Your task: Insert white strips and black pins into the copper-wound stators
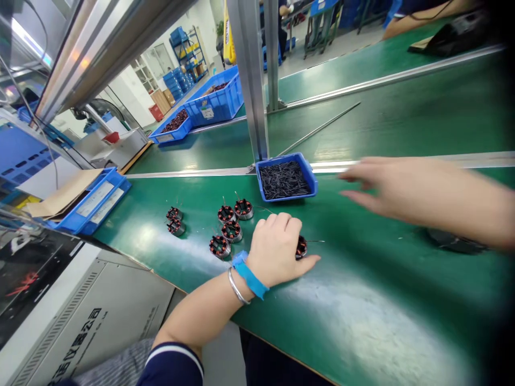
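Note:
My left hand [277, 249], back upward with a blue wrist strap, is curled over a small wound motor stator [301, 247]. Most of that stator is hidden under the hand; a wire lead sticks out to the right. My right hand [382, 185], somewhat blurred, hovers right of a blue tray [314, 187] holding many thin black tube pieces [285, 179]. Its thumb and index finger are apart, with nothing visible between them. Left of my left hand stand several copper-wound stators [232, 231] in a group, and two more stators [176, 227] farther left.
Blue bins [219, 104] with dark reddish parts stand beyond the metal post [251, 80]. A thin rod [322, 127] lies behind the rail. A blue file tray [107, 201] sits at left. A dark round object [454, 241] is partly under my right forearm.

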